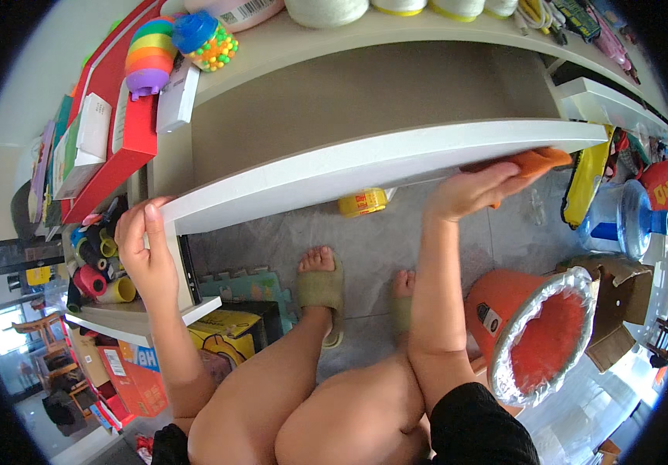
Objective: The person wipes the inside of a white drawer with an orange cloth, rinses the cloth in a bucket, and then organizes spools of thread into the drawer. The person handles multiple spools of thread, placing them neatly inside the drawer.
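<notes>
A pulled-out white drawer [322, 168] spans the view before me, its beige inside showing no items. My left hand [147, 250] grips the left end of the drawer front, thumb on the near side and fingers partly hidden behind the edge. My right hand [476, 189] presses an orange cloth [534, 161] against the outer face of the drawer front, towards its right end. The cloth sticks out beyond the fingertips.
An orange bucket [485, 302] with a plastic liner stands right of my legs, beside a cardboard box [624, 296] and a blue water bottle [615, 218]. Thread spools [101, 279] fill an open drawer at left. Jars and cables [537, 14] lie on the top above.
</notes>
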Demonstrator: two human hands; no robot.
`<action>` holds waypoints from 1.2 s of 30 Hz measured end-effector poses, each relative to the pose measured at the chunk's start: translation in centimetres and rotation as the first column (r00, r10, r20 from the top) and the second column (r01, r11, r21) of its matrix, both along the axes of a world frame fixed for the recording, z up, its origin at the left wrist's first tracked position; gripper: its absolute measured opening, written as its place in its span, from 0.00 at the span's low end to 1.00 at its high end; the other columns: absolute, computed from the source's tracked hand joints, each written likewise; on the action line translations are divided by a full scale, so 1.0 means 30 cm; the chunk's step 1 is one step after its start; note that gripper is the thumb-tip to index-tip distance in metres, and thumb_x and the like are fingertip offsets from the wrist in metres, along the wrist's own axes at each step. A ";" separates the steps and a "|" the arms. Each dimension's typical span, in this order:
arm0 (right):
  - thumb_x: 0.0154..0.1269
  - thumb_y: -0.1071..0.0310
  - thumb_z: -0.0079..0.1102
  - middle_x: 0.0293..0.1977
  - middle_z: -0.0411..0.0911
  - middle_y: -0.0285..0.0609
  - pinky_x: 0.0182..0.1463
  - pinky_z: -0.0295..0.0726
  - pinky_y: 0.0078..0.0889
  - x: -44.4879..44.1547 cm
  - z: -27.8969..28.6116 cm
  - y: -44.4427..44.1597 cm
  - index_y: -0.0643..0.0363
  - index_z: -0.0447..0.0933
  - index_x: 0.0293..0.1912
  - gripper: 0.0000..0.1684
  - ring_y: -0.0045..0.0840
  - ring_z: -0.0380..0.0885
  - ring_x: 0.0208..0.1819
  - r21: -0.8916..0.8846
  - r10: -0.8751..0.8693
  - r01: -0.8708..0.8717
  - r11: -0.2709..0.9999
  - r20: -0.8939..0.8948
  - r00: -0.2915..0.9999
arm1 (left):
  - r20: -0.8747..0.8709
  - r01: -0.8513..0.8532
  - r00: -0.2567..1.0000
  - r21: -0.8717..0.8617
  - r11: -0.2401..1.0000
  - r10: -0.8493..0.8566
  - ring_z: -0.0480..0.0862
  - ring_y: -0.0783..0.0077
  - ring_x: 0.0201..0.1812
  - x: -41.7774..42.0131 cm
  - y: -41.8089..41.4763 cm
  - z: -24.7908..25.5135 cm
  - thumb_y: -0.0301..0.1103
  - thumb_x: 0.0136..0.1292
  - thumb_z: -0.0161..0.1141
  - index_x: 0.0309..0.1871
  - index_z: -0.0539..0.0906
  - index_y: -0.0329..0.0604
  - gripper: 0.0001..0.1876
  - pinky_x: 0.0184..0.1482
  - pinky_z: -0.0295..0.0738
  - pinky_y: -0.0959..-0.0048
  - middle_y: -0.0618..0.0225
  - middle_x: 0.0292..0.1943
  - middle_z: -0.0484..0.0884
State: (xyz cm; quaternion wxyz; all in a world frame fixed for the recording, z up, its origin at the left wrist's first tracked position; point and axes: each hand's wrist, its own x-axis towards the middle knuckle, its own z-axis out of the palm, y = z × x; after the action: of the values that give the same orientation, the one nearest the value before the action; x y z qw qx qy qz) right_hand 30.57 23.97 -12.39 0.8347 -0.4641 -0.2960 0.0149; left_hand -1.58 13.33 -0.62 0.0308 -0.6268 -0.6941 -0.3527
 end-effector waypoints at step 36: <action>0.67 0.80 0.46 0.65 0.67 0.49 0.68 0.66 0.51 -0.064 -0.039 -0.362 0.55 0.72 0.59 0.22 0.41 0.70 0.62 -0.085 0.797 -0.943 0.321 -0.514 0.317 | 0.003 0.302 0.947 0.320 0.898 -0.320 0.80 0.60 0.53 0.122 -0.059 -0.061 0.32 0.64 0.61 0.50 0.82 0.35 0.14 0.60 0.69 0.65 0.59 0.49 0.83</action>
State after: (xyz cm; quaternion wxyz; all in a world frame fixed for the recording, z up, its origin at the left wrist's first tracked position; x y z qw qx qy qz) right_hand 28.63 13.11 -13.57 0.6203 -0.3580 -0.3247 0.6177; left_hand 2.08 11.58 -2.45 0.0545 -0.7063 -0.5203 -0.4769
